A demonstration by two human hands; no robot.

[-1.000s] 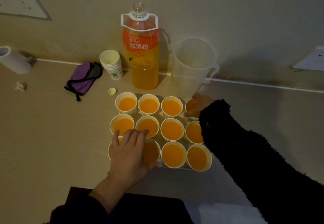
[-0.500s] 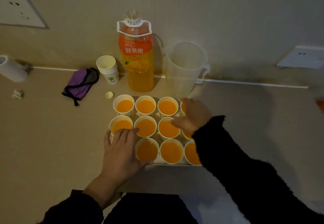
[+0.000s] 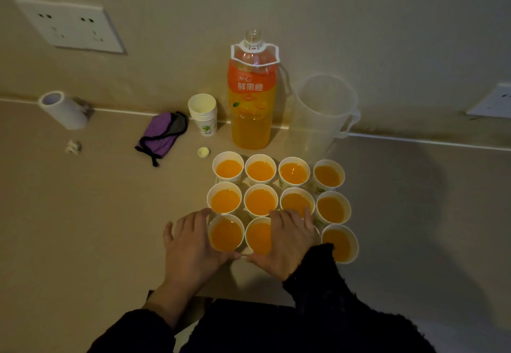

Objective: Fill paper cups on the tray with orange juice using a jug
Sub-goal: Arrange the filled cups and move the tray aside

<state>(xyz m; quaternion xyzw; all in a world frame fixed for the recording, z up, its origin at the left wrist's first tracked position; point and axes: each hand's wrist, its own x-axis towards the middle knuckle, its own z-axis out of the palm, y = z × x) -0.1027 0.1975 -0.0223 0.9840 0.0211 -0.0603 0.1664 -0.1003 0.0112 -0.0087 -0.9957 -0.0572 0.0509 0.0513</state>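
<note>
The right hand (image 3: 287,244) has returned from the back-right cup (image 3: 328,175) to join the left hand (image 3: 190,244) at the tray's (image 3: 244,255) near edge, both grips slack, holding nothing. Visible paper cups (image 3: 260,171) are full and the jug (image 3: 323,112) stands empty behind, so filling looks done.

paper cups (image 3: 293,160): matt white paper, faint print | orange juice (image 3: 260,202): glossy liquid surface | jug (image 3: 323,112): translucent frosted plastic, smooth | bottle (image 3: 251,98): clear plastic, glossy orange label, white plastic carry handle | pouch (image 3: 161,137): matt purple cloth, black trim | counter (image 3: 83,214): smooth beige, slight sheen | sleeve (image 3: 345,311): dark fuzzy knit
</note>
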